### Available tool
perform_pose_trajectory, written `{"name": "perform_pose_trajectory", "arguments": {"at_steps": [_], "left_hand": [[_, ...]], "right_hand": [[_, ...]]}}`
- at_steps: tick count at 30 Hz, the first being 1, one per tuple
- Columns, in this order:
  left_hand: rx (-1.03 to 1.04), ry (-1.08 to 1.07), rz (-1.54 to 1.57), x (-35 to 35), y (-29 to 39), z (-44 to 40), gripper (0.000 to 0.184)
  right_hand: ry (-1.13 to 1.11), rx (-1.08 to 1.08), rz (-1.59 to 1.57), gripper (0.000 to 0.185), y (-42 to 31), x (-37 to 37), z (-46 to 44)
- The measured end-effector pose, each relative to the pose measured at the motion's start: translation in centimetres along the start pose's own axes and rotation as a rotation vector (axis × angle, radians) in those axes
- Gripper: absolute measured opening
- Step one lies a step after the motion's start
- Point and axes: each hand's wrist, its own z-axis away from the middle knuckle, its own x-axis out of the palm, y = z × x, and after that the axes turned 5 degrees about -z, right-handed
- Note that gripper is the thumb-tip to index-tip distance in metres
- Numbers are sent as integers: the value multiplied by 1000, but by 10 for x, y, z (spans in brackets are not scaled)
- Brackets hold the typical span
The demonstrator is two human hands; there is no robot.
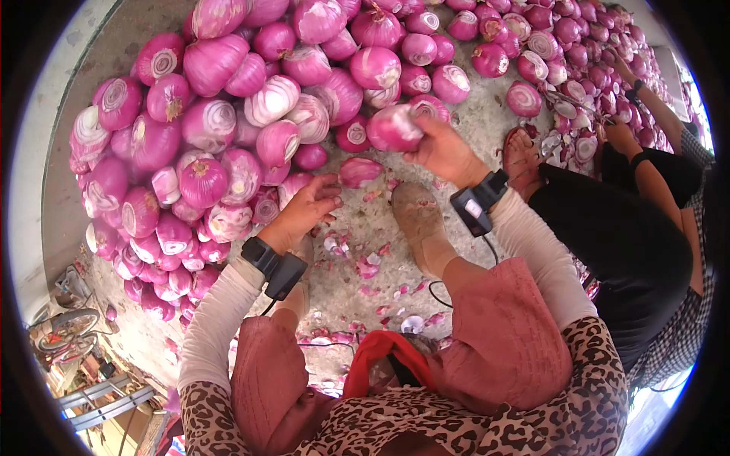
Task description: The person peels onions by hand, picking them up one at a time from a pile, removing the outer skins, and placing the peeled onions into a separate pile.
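My right hand (447,154) grips a purple-red onion (394,128), pinched at its right end and lifted over the front of a large heap of onions (228,114). That onion and the fingertips are smeared by motion. Lower and to the left, my left hand (306,211) has its fingers loosely bent and apart, and nothing shows in them. Just right of its fingertips a smaller red onion (360,172) lies on the concrete floor (380,254). Many heap onions have cut ends showing white rings.
At the right another person in black trousers (608,228) sits close, hands at a second onion pile (578,45). My shoe (420,224) rests on the floor among onion skins (369,266). A ladder (106,403) and a bicycle (72,330) are at the lower left.
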Motion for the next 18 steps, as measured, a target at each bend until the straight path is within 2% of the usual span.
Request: {"name": "perform_pose_trajectory", "arguments": {"at_steps": [1,3,5,7,8,9,11,13,15,17,18], "left_hand": [[-6,9,-10,1,0,1,49],[-12,7,-39,2,1,0,50],[-18,4,-69,1,0,0,51],[-7,-10,-68,2,-1,-2,52],[-8,-11,-66,3,-1,-2,52],[-17,-13,-59,4,0,-3,52],[-28,-18,-53,5,2,-4,52],[-26,-25,-82,7,2,-4,52],[-38,-28,-79,8,0,-3,52],[-43,-34,-86,7,-1,-2,52],[-44,-43,-66,7,-2,-1,51]], "right_hand": [[-28,30,-64,35,-8,-9,0],[207,-212,135,37,-33,7,3],[135,-333,-19,40,-74,-7,-3],[-38,-479,-118,42,-109,-18,2],[-242,-493,-166,47,-115,-17,5],[-240,-493,-166,47,-110,-18,5],[-82,-375,208,41,-79,-15,2],[-47,-203,889,39,-24,-12,1],[-98,-313,1607,45,29,-9,-1],[-4,-402,1933,61,63,0,5],[4,-405,1933,61,69,10,6]]}}
